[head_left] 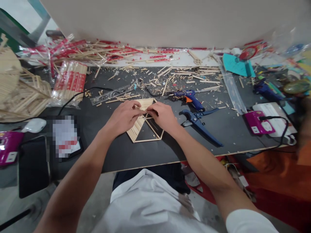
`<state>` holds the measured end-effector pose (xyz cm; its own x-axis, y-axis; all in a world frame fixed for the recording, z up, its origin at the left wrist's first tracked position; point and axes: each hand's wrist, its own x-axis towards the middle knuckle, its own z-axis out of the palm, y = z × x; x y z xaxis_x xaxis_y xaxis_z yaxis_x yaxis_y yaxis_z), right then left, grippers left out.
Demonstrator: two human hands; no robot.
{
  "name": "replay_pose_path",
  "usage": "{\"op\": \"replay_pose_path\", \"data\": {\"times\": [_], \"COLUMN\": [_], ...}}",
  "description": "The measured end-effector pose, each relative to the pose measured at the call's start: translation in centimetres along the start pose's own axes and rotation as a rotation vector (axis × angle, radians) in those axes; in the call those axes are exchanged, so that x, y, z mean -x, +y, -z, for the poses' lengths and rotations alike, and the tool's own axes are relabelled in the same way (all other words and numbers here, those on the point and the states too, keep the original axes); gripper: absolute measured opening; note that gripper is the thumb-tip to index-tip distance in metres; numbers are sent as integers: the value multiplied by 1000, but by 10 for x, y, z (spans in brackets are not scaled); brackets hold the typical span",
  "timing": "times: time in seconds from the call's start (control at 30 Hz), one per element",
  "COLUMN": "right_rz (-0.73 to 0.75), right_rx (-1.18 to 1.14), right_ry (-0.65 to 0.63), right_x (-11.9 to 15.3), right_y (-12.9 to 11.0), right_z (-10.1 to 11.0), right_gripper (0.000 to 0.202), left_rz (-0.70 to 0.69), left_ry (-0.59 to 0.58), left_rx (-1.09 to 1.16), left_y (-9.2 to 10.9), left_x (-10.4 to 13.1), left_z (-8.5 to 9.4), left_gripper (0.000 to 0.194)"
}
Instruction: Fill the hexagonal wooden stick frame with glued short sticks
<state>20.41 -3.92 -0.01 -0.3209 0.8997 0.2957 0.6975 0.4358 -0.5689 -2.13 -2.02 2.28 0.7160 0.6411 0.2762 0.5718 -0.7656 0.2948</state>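
A hexagonal frame of pale wooden sticks lies flat on the dark table in front of me. Its left and upper sections are filled with sticks laid side by side, while the lower and right sections show bare table between the ribs. My left hand rests over the frame's left side, fingers curled and closed on it. From the right, my right hand meets it near the centre, thumb and fingers pinched on what looks like a short wooden stick, mostly hidden by the fingertips. Right of the hands lie a blue cutter and a blue glue gun.
Behind the frame are a clear ruler and scattered stick offcuts. Wrapped chopsticks and stacked stick panels stand left. Phones lie near the front edge. A magenta box with a cable sits right.
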Motion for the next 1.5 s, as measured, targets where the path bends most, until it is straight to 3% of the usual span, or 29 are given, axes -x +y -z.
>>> {"op": "replay_pose_path", "data": {"times": [0.17, 0.27, 0.43, 0.53, 0.63, 0.9, 1.1, 1.2, 1.5], "right_rz": [44, 29, -180, -311, -281, -55, -89, -101, -27], "right_rx": [-9, 9, 153, 221, 235, 455, 524, 502, 370], "right_ry": [89, 227, 495, 546, 501, 222, 95, 74, 172], "right_x": [1, 1, 5, 8, 8, -7, -8, -8, -7], "right_y": [-4, 1, 41, 63, 63, 10, 10, 15, 17], "right_z": [11, 27, 67, 83, 79, 34, 29, 28, 28], "right_gripper": [19, 20, 11, 9, 14, 29, 34, 34, 38], "left_rz": [0, 27, 102, 141, 168, 127, 108, 109, 150], "left_ry": [20, 43, 102, 164, 203, 230, 241, 243, 214], "left_rx": [47, 77, 106, 122, 130, 117, 118, 113, 131], "left_y": [2, -2, -11, -14, -14, -13, -15, -16, -13], "left_x": [-1, -1, -2, -3, -4, -5, -5, -5, -5], "left_z": [3, 2, -4, -11, -15, -16, -19, -20, -20], "left_gripper": [38, 40, 32, 29, 28, 27, 25, 24, 26]}}
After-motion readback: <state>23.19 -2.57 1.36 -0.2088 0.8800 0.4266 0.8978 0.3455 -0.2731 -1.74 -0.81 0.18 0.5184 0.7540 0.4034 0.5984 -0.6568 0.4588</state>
